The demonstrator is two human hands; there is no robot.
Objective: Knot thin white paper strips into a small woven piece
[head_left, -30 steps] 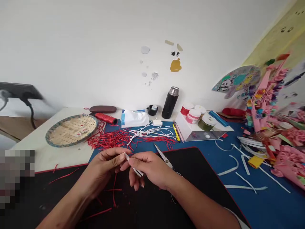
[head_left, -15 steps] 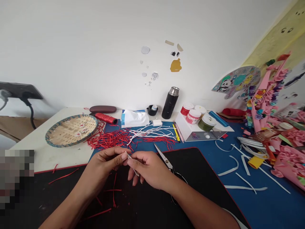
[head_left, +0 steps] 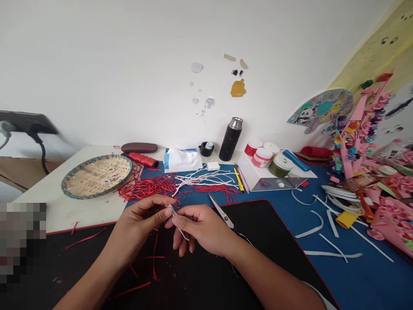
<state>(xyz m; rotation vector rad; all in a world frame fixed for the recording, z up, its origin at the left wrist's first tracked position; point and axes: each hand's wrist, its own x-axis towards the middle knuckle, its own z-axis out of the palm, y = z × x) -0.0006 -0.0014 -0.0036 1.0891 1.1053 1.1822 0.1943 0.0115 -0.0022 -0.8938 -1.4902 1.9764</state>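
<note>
Between my two hands, over the black mat [head_left: 226, 275], is a short white cord [head_left: 183, 234]. My left hand [head_left: 143, 219] pinches its upper end between thumb and forefinger. With thumb against fingers, my right hand [head_left: 201, 226] grips the cord just below, and a loose tail hangs under the thumb. Partly behind my right hand and wrist lie scissors [head_left: 224, 213], their blades pointing up and left. Short red cord pieces [head_left: 154, 257] are scattered on the mat below my hands.
Beyond the mat lie red cords [head_left: 151, 187], white cords [head_left: 206, 178] and a red spool [head_left: 144, 160]. A woven basket [head_left: 97, 174] stands left. A black flask [head_left: 230, 140] and paint jars [head_left: 263, 157] stand at the back. White strips [head_left: 332, 254] and pink paper flowers [head_left: 393, 215] lie right.
The white cord has turned slightly between my fingers, and its hanging tail now shows thinner, with separate strands near the pinch. My hands have barely shifted.
</note>
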